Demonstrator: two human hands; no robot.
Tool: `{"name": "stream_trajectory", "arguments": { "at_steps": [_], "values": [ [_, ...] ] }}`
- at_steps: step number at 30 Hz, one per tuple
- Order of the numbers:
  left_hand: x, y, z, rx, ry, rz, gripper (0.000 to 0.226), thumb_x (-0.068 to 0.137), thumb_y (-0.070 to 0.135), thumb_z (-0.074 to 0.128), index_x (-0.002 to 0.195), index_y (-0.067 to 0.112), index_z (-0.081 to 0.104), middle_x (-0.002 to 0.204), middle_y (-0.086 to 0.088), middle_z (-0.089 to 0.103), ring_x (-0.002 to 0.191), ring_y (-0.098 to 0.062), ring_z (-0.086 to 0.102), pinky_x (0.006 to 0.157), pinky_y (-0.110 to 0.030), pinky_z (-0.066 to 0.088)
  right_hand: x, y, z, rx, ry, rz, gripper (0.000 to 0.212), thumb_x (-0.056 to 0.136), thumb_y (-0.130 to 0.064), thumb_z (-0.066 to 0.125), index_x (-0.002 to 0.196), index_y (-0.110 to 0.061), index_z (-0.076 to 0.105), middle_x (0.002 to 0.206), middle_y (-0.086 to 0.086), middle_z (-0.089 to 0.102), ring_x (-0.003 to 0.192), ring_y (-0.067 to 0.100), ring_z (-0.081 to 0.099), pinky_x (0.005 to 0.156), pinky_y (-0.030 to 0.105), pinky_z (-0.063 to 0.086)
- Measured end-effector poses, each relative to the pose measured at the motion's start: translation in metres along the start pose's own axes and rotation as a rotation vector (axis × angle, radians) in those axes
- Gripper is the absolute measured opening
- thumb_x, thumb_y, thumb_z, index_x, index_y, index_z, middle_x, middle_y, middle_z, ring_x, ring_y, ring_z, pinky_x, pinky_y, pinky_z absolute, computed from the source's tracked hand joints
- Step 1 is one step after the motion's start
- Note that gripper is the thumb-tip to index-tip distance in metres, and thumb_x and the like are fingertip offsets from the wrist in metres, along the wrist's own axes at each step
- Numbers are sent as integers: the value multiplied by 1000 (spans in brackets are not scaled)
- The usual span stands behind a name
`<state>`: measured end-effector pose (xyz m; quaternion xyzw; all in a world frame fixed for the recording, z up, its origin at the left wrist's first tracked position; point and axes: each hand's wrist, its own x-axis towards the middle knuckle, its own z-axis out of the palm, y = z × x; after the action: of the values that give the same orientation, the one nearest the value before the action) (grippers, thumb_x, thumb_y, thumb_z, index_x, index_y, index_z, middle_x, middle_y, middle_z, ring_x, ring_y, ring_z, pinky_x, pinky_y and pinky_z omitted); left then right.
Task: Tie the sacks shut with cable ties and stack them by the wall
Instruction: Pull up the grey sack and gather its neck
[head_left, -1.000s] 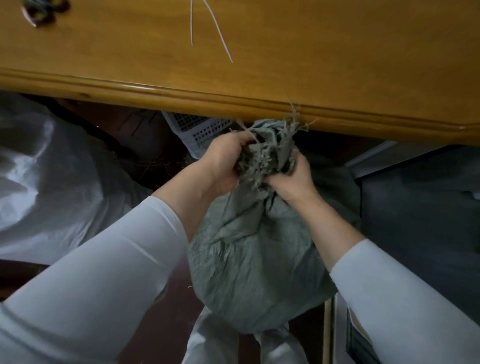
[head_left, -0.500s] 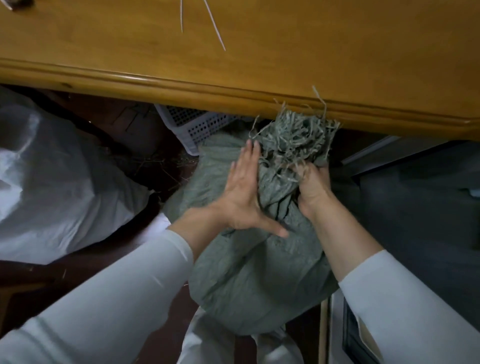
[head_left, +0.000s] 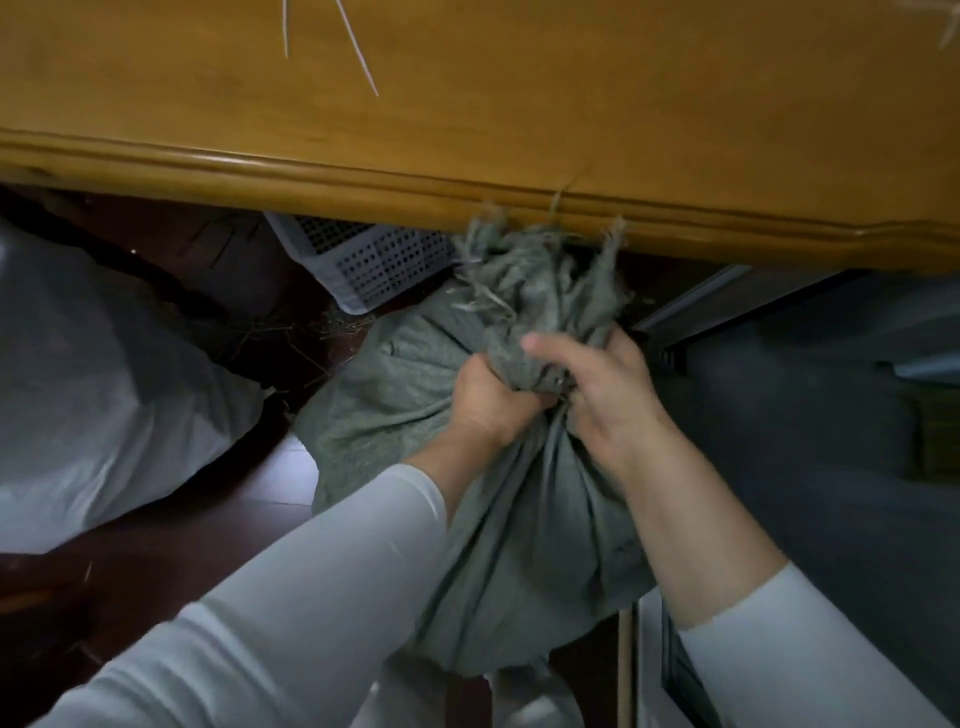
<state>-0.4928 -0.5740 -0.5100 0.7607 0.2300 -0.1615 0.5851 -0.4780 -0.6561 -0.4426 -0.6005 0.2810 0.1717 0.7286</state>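
Sack (head_left: 519, 545) below the counter (head_left: 571, 130) edge. The left hand (head_left: 488, 400), flat a moment before, had closed beside the right hand (head_left: 613, 400) — both clamped on its bunched neck. Ties (head_left: 358, 52) lay untouched above — likely next.

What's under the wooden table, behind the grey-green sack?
A white perforated plastic basket pokes out from under the orange-brown wooden table, just behind the grey-green woven sack. The table covers its far part, so its contents cannot be seen.
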Motion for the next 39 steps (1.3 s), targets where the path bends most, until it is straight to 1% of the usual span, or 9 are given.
{"name": "stream_trajectory", "arguments": {
  "at_steps": [4, 8, 13, 19, 22, 25, 30, 33, 39],
  "values": [
    [-2, 12, -8, -164, 7, -52, 55, 51, 1, 83, 96, 21, 60, 102, 5, 63, 102, -10, 61, 83, -18, 48, -9, 16, -51, -465, -385, -48, 142, 46, -22, 90, 147, -34, -10, 152, -20, 11, 133, -13, 21, 106, 20, 37],
    [-13, 21, -6, -219, -10, -124, 41, 57, -14, 75, 76, 19, 61, 91, 1, 66, 88, -14, 63, 76, -24, 53, 3, 48, -54, -1063, -360, -87, 160, 37, -38, 94, 143, -27, -26, 157, -5, -14, 145, 15, -13, 120, 40, 7],
    [-14, 22, -11, -338, 37, -318, 17, 70, -5, 66, 72, 10, 59, 79, -11, 64, 81, -22, 62, 72, -36, 52, 33, 82, -22, -827, -146, -157, 114, 28, -37, 88, 130, -18, 41, 134, 7, 48, 129, 22, 43, 107, 41, 40],
    [-9, 7, -4, -306, 31, -224, 35, 62, 14, 75, 95, 5, 65, 96, -12, 67, 90, -21, 63, 88, -37, 52, 42, 75, -14, -700, -232, -112, 21, 77, -11, 59, 98, -8, 58, 74, 3, 71, 77, 19, 64, 71, 33, 50],
    [-2, -18, -16, 58, 2, -60, 93, 36, 57, 80, 116, 15, 62, 120, -7, 63, 116, -22, 57, 102, -41, 45, 46, 64, -10, -617, -144, -28, 33, 71, 3, 64, 104, -2, 61, 95, 14, 71, 89, 25, 67, 82, 35, 51],
    [-5, -26, -32, 140, -163, -19, 99, 40, 43, 84, 125, 8, 47, 124, -5, 59, 118, -19, 55, 104, -41, 45, 58, 69, -7, -625, -24, 3, 40, 59, 0, 78, 99, -5, 69, 101, 9, 71, 96, 17, 66, 85, 31, 53],
    [-6, -27, -13, 119, -193, -38, 115, 46, 26, 93, 135, 8, 22, 118, 14, 42, 113, 11, 32, 101, -5, 32, 63, 44, -7, -662, -165, 102, 31, 57, 4, 76, 83, -9, 67, 85, 2, 69, 83, 18, 65, 74, 22, 51],
    [-3, -23, 7, 146, -21, -63, 140, 26, 65, 83, 140, 13, 20, 137, -3, 44, 131, -14, 38, 112, -34, 34, 67, 32, -18, -581, -186, 233, 28, 61, -7, 77, 76, -15, 54, 82, -4, 61, 77, 10, 57, 66, 22, 44],
    [7, -25, 13, 373, 56, -78, 78, 63, 40, 80, 125, 12, 42, 124, -10, 56, 122, -31, 46, 104, -35, 32, 73, 38, -13, -577, -154, 253, 39, 71, -30, 72, 98, -15, 49, 99, 4, 59, 88, 17, 55, 76, 27, 45]
  ]
}}
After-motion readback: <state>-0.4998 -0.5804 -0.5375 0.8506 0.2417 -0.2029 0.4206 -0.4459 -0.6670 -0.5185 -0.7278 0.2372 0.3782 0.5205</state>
